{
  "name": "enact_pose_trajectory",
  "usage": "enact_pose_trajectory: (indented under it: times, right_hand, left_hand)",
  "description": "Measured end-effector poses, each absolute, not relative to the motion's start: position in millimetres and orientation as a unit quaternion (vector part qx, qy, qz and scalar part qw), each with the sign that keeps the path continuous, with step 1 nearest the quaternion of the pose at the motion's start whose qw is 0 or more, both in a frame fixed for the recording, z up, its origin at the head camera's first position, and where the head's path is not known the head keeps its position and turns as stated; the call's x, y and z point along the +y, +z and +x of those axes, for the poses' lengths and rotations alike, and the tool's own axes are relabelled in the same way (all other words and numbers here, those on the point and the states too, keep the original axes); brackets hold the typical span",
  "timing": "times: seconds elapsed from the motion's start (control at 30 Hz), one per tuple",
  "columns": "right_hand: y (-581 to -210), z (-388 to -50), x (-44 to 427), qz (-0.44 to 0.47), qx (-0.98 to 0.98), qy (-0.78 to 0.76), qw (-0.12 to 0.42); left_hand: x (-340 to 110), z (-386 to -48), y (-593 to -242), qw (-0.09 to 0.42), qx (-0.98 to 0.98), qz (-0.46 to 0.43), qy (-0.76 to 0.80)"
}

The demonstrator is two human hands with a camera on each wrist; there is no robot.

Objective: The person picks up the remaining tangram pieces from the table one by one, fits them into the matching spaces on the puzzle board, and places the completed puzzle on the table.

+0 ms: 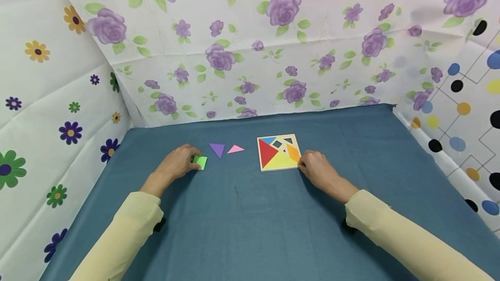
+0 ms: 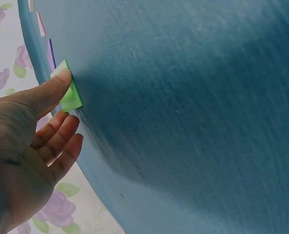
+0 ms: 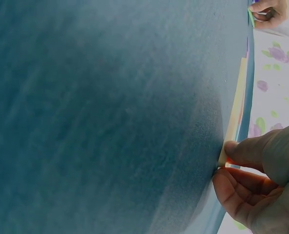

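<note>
My left hand (image 1: 175, 164) pinches a light green square tangram piece (image 1: 201, 163) between thumb and fingers; in the left wrist view the thumb lies over the green piece (image 2: 72, 97). My right hand (image 1: 319, 170) pinches the near right corner of a wooden tangram board (image 1: 279, 169). That board holds a red triangle (image 1: 267, 153), a yellow triangle (image 1: 282, 161), an orange parallelogram (image 1: 292, 152) and a blue triangle (image 1: 267, 140). Dark cut-outs show near its far edge. Between hand and board lie a purple triangle (image 1: 218, 149) and a pink triangle (image 1: 236, 149).
A blue cloth (image 1: 242, 229) covers the table. Behind it hangs a white sheet with purple roses (image 1: 283, 8). Flowered cloth (image 1: 35, 142) stands at the left, and dotted cloth (image 1: 468, 125) at the right.
</note>
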State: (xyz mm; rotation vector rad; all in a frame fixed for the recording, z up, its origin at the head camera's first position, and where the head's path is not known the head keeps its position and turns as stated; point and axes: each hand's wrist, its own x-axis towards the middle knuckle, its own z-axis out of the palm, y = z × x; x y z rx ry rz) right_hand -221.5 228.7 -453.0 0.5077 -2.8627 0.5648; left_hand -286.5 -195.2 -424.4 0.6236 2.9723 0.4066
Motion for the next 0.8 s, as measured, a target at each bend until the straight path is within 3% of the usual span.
enact_pose_trajectory:
  times: [0.8]
  right_hand:
    - [-453.7, -221.3, 228.5, 0.167, -0.963, 0.192, 0.092]
  left_hand:
    - [-200.0, -280.9, -430.7, -0.014, 0.969, 0.198, 0.151]
